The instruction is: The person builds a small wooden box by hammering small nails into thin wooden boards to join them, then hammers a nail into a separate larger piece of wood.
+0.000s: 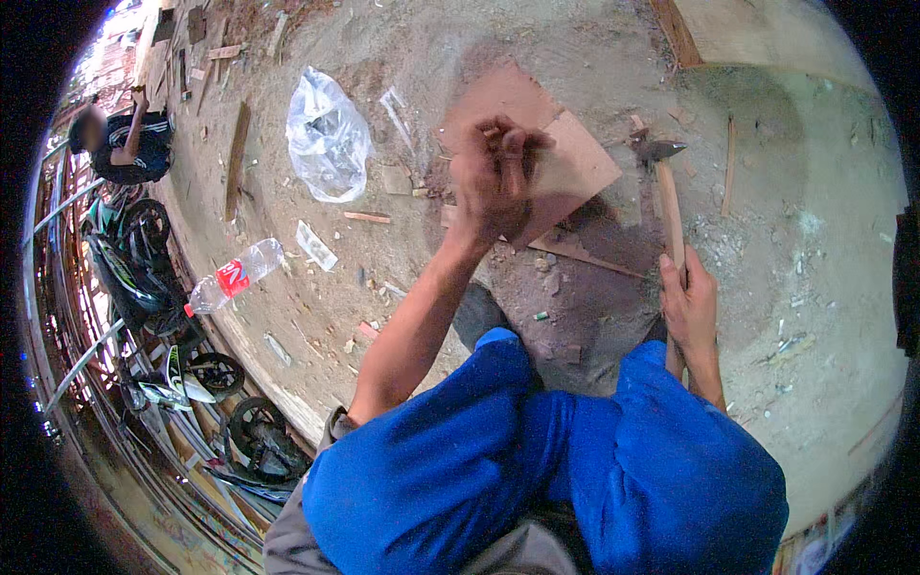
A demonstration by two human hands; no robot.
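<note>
My right hand is wrapped round the wooden handle of a hammer. Its dark metal head points away from me, with a pointed end to the right. My left hand hovers over a flat reddish-tan board on the ground, blurred, its fingers curled in. Whether anything small sits between those fingers is hidden. Under the board's near edge lies a thin wooden strip.
Left of the board lie a clear plastic bag, a plastic bottle with a red label, and a plank. Motorcycles and a seated person are at the far left. A large wooden panel lies at the far right.
</note>
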